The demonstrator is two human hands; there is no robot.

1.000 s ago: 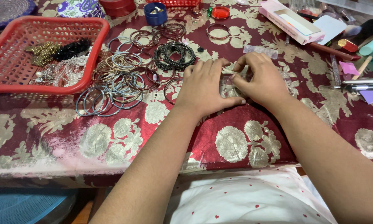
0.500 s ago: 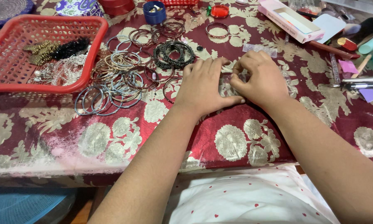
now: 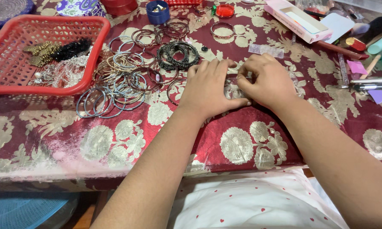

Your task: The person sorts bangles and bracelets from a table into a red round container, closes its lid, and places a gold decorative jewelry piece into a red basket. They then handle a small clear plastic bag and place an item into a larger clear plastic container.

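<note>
My left hand (image 3: pixel 208 87) and my right hand (image 3: pixel 268 80) rest side by side on a maroon cloth with gold flowers (image 3: pixel 242 144). Between them both pinch a small silvery, glittery piece of jewellery (image 3: pixel 232 90), mostly hidden by my fingers. Just left of my left hand lies a spread of loose metal bangles (image 3: pixel 119 85). A stack of dark beaded bangles (image 3: pixel 177 54) sits beyond my left fingertips.
A red plastic basket (image 3: pixel 93 51) with gold, black and silver trinkets stands at the left. At the back are a blue cup (image 3: pixel 158 12), a red round lid (image 3: pixel 224 10) and a pink box (image 3: pixel 297 19). Pens, tubes and small items (image 3: pixel 371 82) lie at the right.
Both hands have stayed together on the small piece; my fingers have shifted slightly around it. The bangles and basket have not moved.
</note>
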